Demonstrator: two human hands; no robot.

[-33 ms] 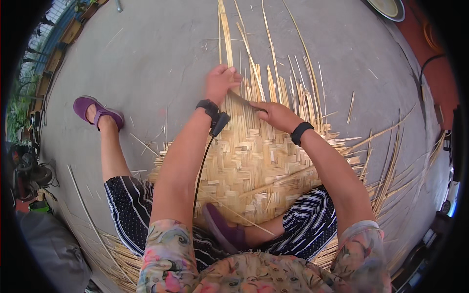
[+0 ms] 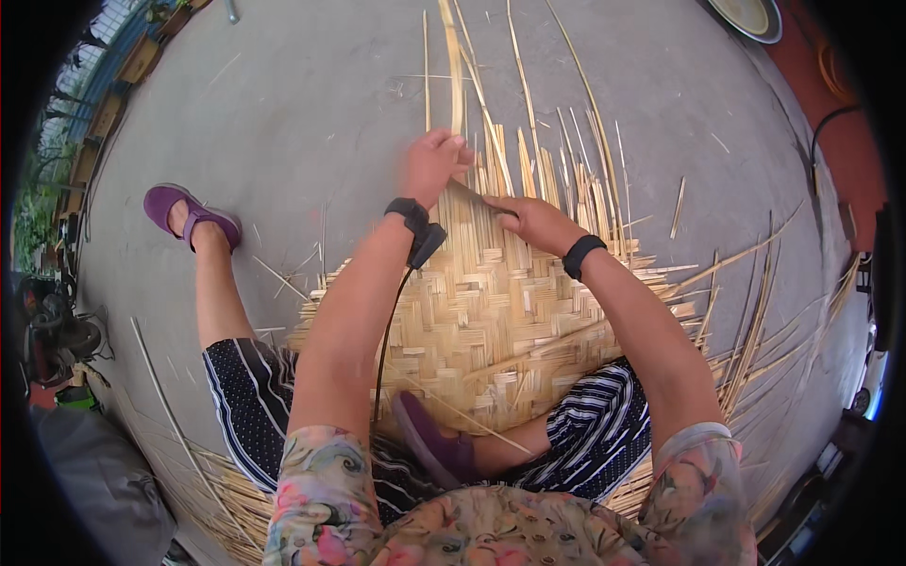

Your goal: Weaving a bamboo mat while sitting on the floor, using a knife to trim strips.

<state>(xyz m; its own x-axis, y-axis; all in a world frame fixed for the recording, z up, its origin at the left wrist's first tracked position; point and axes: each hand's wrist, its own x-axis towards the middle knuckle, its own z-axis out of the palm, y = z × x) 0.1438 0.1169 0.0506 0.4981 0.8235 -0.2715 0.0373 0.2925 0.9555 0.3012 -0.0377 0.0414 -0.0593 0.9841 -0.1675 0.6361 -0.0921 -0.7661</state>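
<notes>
- Here, at the centre of the frame, a woven mat [image 2: 481, 311] of pale flat strips lies on the grey floor [image 2: 283, 113], its unwoven ends fanning toward the top.
- Left hand [image 2: 436, 168], just above centre: fingers bent in on a wide strip [image 2: 455, 75] that runs up to the top edge; the hand is a little blurred, fingertips partly hidden.
- Right hand [image 2: 543, 224], just right of it: closed round a thin dark tool [image 2: 493, 202], forefinger laid along it. Tool slants up and left over the strips, its far end close under the left hand. Whether it touches that hand, I can't tell.
- Both wrists banded in black; on the left wrist a small black device [image 2: 430, 245], a cable [image 2: 386, 344] dropping from it toward lower centre.
- Person wears a floral top [image 2: 510, 528] and dark striped trousers [image 2: 247, 401]. One purple shoe [image 2: 193, 219] out at left of the frame, the other purple shoe [image 2: 436, 443] at lower centre, by the mat's near edge.
- Loose strips [image 2: 746, 335] scattered at right of the frame; more in a bundle [image 2: 226, 495], lower left.
- Edges: planter boxes [image 2: 139, 58] upper left, a round basin [image 2: 750, 14] upper right, grey cloth [image 2: 104, 481] lower left.
</notes>
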